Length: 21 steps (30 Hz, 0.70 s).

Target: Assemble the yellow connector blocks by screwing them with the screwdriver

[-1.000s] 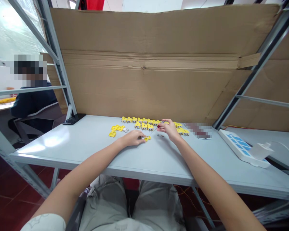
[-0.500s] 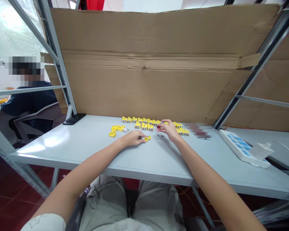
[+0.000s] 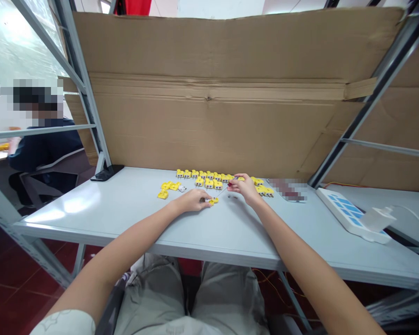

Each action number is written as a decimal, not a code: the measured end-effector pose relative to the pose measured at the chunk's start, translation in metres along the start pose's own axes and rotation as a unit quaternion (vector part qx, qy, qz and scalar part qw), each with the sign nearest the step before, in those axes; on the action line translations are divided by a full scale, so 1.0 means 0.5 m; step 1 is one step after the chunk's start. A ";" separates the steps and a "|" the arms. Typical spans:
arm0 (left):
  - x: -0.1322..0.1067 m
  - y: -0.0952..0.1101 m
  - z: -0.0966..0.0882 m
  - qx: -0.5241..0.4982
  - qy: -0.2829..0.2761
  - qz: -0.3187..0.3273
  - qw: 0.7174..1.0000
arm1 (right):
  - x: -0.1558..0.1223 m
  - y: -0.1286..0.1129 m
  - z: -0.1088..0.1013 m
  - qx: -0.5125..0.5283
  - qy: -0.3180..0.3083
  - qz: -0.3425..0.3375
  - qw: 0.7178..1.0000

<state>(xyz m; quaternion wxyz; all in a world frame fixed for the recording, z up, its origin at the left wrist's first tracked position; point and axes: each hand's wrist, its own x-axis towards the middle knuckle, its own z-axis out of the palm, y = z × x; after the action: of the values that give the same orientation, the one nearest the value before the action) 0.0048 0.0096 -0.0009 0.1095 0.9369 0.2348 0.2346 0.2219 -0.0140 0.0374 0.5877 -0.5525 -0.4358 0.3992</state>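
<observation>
Several small yellow two-pin plastic connectors [image 3: 206,179] lie in rows at the back of the table, with a loose group [image 3: 168,188] further left. My left hand [image 3: 192,200] pinches one yellow connector [image 3: 212,201], which has a white part showing at its end. My right hand [image 3: 242,187] holds a thin screwdriver [image 3: 225,188] with a red grip, its shaft slanting down-left toward that connector. The tip and the connector do not clearly touch. A few tiny metal parts [image 3: 233,196] lie just below my right hand.
A tall cardboard sheet [image 3: 209,93] stands behind the grey table [image 3: 91,209], held by a metal shelf frame [image 3: 80,83]. A blurred object [image 3: 288,190] lies to the right, then a blue-and-white panel [image 3: 349,214]. A co-worker [image 3: 43,149] sits at the far left.
My hands and the screwdriver stay almost in place. The seated co-worker at the left has shifted slightly, with one hand now raised.
</observation>
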 end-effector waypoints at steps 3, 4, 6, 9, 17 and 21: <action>0.001 -0.002 0.002 -0.002 -0.001 0.000 1.000 | 0.000 0.002 -0.002 0.003 -0.004 -0.002 1.000; 0.001 -0.002 0.002 -0.002 -0.002 0.000 1.000 | 0.000 0.002 -0.002 0.004 -0.005 -0.003 1.000; 0.001 -0.003 0.003 -0.001 -0.002 -0.001 1.000 | 0.001 0.003 -0.003 0.003 -0.007 -0.003 1.000; 0.001 -0.003 0.003 0.002 -0.002 -0.001 1.000 | 0.003 0.005 -0.004 -0.001 -0.009 -0.005 1.000; 0.000 -0.005 0.004 0.000 0.000 0.003 1.000 | 0.007 0.003 0.001 0.015 0.007 -0.089 0.996; 0.000 -0.002 0.003 0.006 0.001 0.009 1.000 | -0.002 0.000 0.010 0.005 -0.017 -0.153 0.988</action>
<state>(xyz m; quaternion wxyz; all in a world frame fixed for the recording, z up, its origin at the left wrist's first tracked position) 0.0052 0.0107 -0.0023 0.1021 0.9393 0.2281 0.2348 0.2170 -0.0137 0.0374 0.6375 -0.4693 -0.5230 0.3159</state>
